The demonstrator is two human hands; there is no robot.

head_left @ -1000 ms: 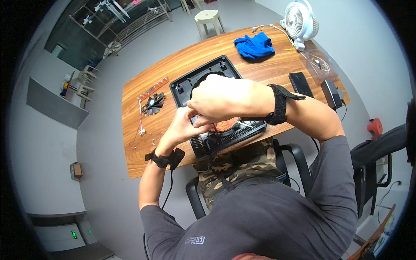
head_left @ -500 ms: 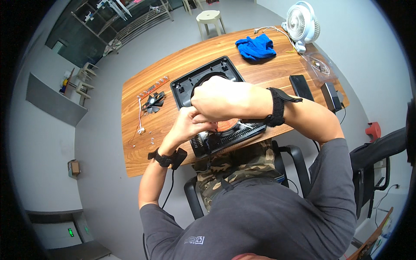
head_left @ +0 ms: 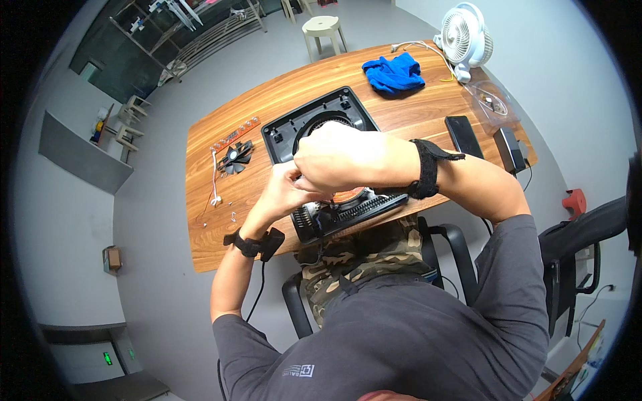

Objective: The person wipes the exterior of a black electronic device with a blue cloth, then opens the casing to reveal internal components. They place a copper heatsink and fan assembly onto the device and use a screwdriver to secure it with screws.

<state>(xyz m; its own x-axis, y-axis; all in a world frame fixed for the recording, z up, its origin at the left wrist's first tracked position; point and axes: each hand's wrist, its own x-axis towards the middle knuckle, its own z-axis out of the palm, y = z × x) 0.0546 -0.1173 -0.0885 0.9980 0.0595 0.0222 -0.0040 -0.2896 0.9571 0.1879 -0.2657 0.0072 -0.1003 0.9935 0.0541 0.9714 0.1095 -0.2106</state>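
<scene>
An opened black appliance housing (head_left: 282, 131), shaped like an induction cooker base, lies on the wooden table in front of me. Part of a copper coil (head_left: 349, 196) shows in it below my wrist. My right hand (head_left: 334, 155) is curled into a fist above the housing's middle. Against its underside, my left hand (head_left: 284, 190) has its fingers bent together over the housing's left side. The fingertips meet, and whatever they pinch is hidden. A loose black fan (head_left: 237, 158) lies left of the housing, beside an orange strip with small round parts (head_left: 235, 134).
White wires (head_left: 215, 180) and tiny parts lie at the table's left. A blue cloth (head_left: 393, 73) and a white desk fan (head_left: 464, 40) are at the back right. Nearer on the right are a phone (head_left: 463, 136), a black box (head_left: 510, 150) and a clear bag (head_left: 495, 105).
Both hands stay together over the housing with only a slight shift. More of the round black ring beyond my right fist now shows.
</scene>
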